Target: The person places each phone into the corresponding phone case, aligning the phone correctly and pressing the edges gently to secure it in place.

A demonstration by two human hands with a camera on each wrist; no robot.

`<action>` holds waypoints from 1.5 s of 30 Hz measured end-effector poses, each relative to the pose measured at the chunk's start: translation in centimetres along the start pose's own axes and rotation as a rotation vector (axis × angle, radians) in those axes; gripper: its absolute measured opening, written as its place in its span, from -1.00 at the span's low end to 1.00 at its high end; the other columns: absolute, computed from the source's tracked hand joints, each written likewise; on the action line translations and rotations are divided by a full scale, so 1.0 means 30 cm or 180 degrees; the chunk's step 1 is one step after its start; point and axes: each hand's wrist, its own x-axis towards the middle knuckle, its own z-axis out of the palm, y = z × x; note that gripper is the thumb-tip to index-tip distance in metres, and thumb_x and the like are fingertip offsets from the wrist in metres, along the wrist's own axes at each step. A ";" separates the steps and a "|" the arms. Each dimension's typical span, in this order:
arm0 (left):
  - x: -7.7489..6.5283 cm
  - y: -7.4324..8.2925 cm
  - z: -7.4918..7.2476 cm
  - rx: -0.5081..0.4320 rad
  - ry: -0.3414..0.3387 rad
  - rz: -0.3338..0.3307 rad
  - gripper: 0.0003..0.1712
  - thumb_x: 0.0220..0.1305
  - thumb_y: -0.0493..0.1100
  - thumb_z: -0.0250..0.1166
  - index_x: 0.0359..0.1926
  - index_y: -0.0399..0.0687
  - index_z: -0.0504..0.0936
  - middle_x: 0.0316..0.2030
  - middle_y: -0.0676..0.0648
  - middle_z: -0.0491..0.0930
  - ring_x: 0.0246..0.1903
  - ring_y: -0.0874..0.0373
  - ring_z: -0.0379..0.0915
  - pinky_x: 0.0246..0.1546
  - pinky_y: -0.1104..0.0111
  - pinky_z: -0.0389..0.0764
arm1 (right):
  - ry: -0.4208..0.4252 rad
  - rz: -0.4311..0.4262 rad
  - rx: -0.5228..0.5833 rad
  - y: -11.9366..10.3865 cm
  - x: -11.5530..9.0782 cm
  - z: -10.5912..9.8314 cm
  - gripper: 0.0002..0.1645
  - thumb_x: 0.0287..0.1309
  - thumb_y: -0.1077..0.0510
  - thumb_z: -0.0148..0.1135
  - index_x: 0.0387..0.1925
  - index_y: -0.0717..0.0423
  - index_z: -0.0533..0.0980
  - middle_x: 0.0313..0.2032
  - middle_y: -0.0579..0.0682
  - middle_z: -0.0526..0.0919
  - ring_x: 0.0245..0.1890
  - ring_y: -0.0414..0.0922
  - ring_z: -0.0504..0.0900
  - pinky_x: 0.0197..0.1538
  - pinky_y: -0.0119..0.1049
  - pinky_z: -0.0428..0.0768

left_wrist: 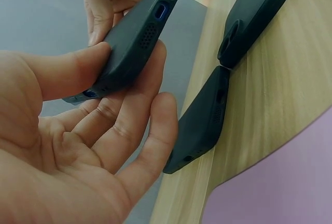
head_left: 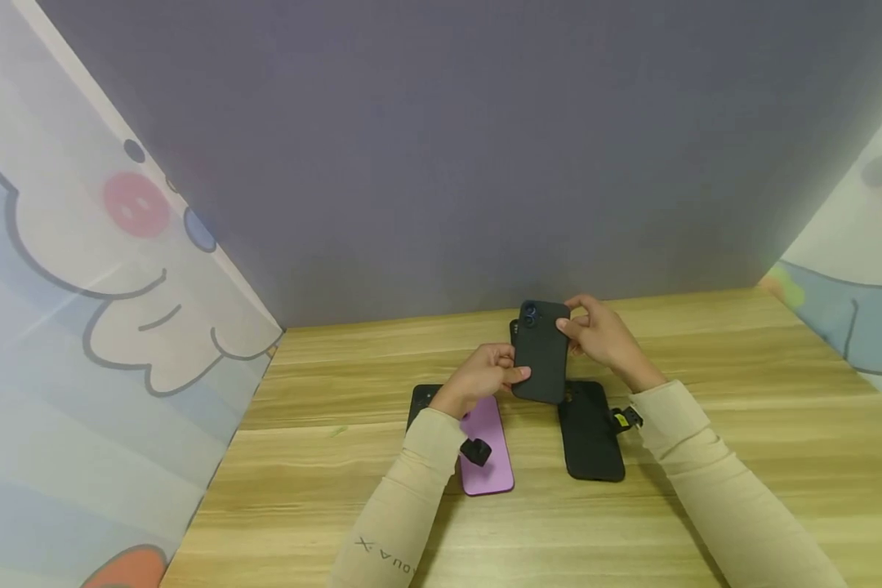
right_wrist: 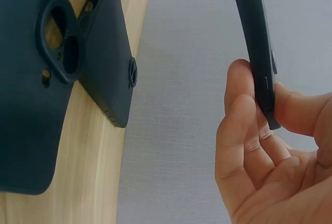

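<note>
Above the wooden table (head_left: 316,490), the person holds up a black-cased phone (head_left: 540,363), its back and camera corner turned toward the head view. The left hand (head_left: 481,376) pinches its lower left edge, thumb on the back and fingers behind, while the right hand (head_left: 603,331) grips the upper right edge the same way.

The held phone hides most of a far black case (right_wrist: 111,53), which lies on the table behind it. Nearer the person, below the right hand, lies a second black case (head_left: 594,445), with a small wrist camera (head_left: 625,419) showing beside it. The left sleeve (head_left: 412,490) crosses over a purple phone-shaped piece (head_left: 491,478), and another wrist camera (head_left: 476,452) covers part of that too. Left of the same arm, a dark phone-shaped piece (head_left: 420,398) is mostly blocked from sight. A grey panel (head_left: 448,163) rises at the table's back edge, between cartoon-printed walls (head_left: 51,204).

As for contents, blue shows inside the port opening of the held case, and wood colour shows through the second case's camera opening; what the other pieces contain cannot be told.
</note>
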 end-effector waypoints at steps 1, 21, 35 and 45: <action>-0.001 0.000 0.002 0.0001 -0.0017 0.0002 -0.56 0.44 -0.26 0.28 -0.52 -0.04 0.24 -0.63 0.12 0.03 -0.56 0.22 0.16 -0.28 0.14 0.37 | 0.0002 0.0011 -0.0002 0.005 -0.002 -0.002 -0.43 0.54 0.09 0.09 0.41 0.25 0.23 -0.17 0.28 0.75 -0.32 0.14 0.72 -0.19 -0.01 0.70; 0.007 -0.001 0.001 -0.0036 -0.0033 0.0022 -0.61 0.44 -0.27 0.27 -0.50 -0.03 0.30 -0.64 0.13 0.05 -0.49 0.18 0.29 -0.26 0.18 0.42 | -0.0018 -0.0019 0.0109 -0.008 0.010 -0.015 -0.53 0.52 0.11 0.11 0.30 0.23 0.29 -0.23 0.23 0.74 -0.43 -0.04 0.66 -0.28 -0.14 0.68; 0.005 -0.010 0.011 -0.0074 -0.0134 0.0042 -0.61 0.44 -0.30 0.26 -0.50 -0.05 0.29 -0.63 0.12 0.04 -0.47 0.16 0.25 -0.25 0.17 0.41 | -0.0052 -0.0025 0.0210 0.002 -0.001 -0.017 -0.54 0.53 0.09 0.09 0.29 0.23 0.29 -0.28 0.18 0.73 -0.36 0.10 0.69 -0.27 -0.12 0.70; 0.002 0.000 0.008 -0.0136 -0.0132 0.0036 -0.59 0.44 -0.30 0.26 -0.50 -0.05 0.24 -0.62 0.11 0.03 -0.49 0.14 0.24 -0.25 0.16 0.39 | -0.0024 -0.0025 0.0263 -0.008 0.001 -0.019 -0.57 0.59 0.01 -0.01 0.23 0.23 0.31 -0.42 0.10 0.64 -0.44 0.02 0.64 -0.31 -0.17 0.67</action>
